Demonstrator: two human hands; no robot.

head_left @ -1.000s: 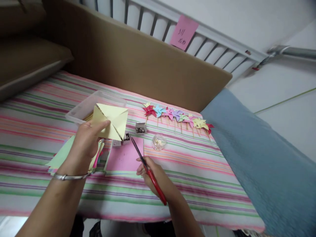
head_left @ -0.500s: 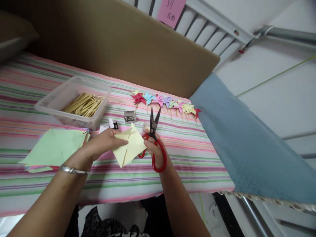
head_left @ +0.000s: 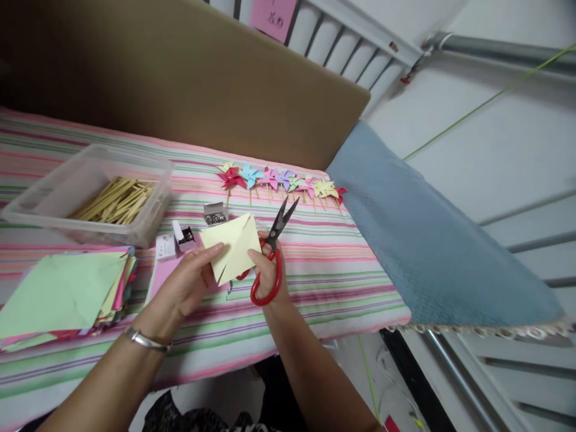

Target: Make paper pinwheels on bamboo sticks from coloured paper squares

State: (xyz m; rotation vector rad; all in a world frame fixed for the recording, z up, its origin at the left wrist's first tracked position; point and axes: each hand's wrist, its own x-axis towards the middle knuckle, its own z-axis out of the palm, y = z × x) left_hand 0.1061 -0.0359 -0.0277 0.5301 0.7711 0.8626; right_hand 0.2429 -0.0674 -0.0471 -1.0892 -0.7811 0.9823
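A square of pale yellow paper (head_left: 240,243) is held up over the table, with slits cut in from its corners. My left hand (head_left: 193,273) pinches its left side, thumb on top. My right hand (head_left: 269,270) has the red-handled scissors (head_left: 276,231) hooked on it, blades parted and pointing away, while its thumb presses the paper's right edge. Beneath the hands lies a pink sheet (head_left: 164,273), partly covered. Just beyond the paper stands a small open box of metal pieces (head_left: 216,215). Another small white box (head_left: 182,235) with dark contents sits left of it.
At left is a clear plastic bin (head_left: 155,231) of wooden sticks (head_left: 117,201). Before it lies a stack of coloured paper (head_left: 63,294), green on top. Several paper pinwheels (head_left: 283,179) line the back, by a cardboard panel (head_left: 193,78). Blue cloth (head_left: 441,240) hangs at right.
The view has shifted, so the table items appear farther left. The yellow paper has been turned in my hands, and my right thumb now lies on its face. The scissors stay in my right hand.
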